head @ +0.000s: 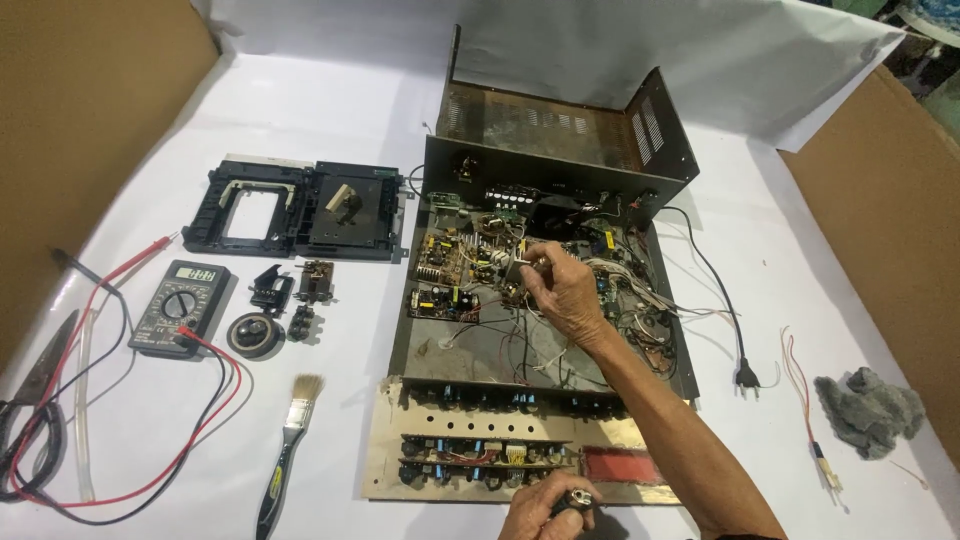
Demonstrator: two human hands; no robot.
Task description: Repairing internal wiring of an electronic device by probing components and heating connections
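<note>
An opened electronic chassis [545,300] lies on the white table, its circuit boards and tangled wires exposed. My right hand [562,290] reaches into the middle of it, pinching a small light-coloured part [522,262] among the wires. At the near edge, my left hand [548,505] grips a small dark knob-like part [577,500] at the detached gold front panel [520,455]. The black metal cover [560,135] stands behind the chassis.
A multimeter [180,307] with red and black leads, scissors [35,385], a paintbrush [288,445], small black parts [290,300] and a black plastic tray mechanism [300,210] lie left. A mains plug [745,375], loose wires [810,410] and a grey rag [868,412] lie right. Cardboard walls flank both sides.
</note>
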